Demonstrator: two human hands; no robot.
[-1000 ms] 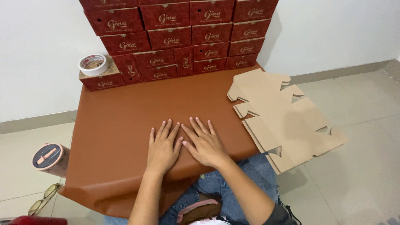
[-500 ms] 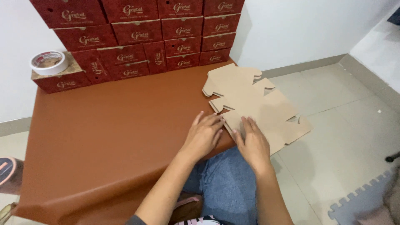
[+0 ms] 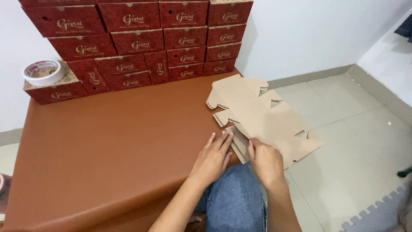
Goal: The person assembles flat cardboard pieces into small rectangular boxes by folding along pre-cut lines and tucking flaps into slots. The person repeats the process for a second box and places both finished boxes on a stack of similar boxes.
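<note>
**Both hands settling on the cardboard stack**

Shifting rightward off the bare tabletop, the left hand point(image 3: 213, 158) is lying flat and open, fingertips touching the near edge of the flat die-cut cardboard blanks point(image 3: 257, 116). Just beside it, the right hand point(image 3: 265, 160) is pressing loosely curled fingers onto that stack, gripping nothing. Underneath is stretching the smooth brown leatherette table point(image 3: 107, 141). Far beyond are standing glossy red boxes point(image 3: 141, 38), too many to count surely, and one tape roll point(image 3: 43, 71).

Both hands point(image 3: 238, 161) have slid right — off the bare tabletop, onto the flat cardboard blanks point(image 3: 257, 118).
</note>
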